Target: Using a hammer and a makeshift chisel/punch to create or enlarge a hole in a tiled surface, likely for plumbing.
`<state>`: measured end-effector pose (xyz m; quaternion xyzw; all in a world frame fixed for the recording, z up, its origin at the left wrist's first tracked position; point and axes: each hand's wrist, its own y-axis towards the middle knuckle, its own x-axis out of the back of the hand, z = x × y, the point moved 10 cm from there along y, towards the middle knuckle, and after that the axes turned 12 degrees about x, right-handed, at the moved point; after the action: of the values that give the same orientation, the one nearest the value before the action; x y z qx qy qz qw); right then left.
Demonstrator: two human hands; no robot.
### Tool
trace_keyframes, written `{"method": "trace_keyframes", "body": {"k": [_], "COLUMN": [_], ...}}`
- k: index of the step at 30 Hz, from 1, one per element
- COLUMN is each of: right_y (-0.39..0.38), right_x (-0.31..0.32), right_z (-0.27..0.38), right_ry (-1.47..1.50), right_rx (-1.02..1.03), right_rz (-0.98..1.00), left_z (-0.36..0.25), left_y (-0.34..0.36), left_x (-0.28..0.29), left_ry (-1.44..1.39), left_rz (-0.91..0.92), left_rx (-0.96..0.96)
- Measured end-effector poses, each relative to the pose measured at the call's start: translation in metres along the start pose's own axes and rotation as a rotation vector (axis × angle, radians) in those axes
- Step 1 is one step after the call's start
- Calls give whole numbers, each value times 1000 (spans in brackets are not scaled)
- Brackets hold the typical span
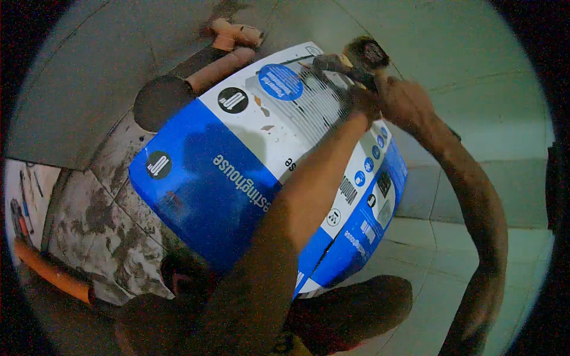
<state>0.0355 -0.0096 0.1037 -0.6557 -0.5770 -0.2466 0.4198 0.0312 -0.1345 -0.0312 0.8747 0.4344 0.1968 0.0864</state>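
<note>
A large blue and white cardboard box [196,172] lies tilted across the middle. At its far right end is a dark tool with a yellowish part [365,59], too murky to identify. My right hand [404,104] is closed round its near part. My left hand [365,104] is closed just beside and left of the right one, at the box's top; what it holds is hidden in shadow.
Pinkish pipe fittings [231,32] and a pipe [222,68] lie behind the box beside a dark round shape [160,104]. Dirty tiled floor [107,231] surrounds them. Red-handled tools [24,219] and a long orange object [53,270] are at far left. My knee [380,302] is below.
</note>
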Motion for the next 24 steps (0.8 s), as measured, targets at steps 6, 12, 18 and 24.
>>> {"method": "trace_keyframes", "body": {"k": [6,12,18,24], "right_y": [-1,-3,-6,-7], "right_x": [5,-3,-19,-1], "right_z": [11,9,-12,0], "right_ry": [47,87,-17,77], "right_rx": [125,131,-11,62], "right_rz": [-94,-37,49,-79], "left_z": [6,-10,-4,-4], "left_y": [-9,4,9,20], "left_x": [7,12,-10,-30], "left_ry": [-186,-15,158,300], "left_rz": [370,230,204,203], "left_rx": [299,174,137,113]}}
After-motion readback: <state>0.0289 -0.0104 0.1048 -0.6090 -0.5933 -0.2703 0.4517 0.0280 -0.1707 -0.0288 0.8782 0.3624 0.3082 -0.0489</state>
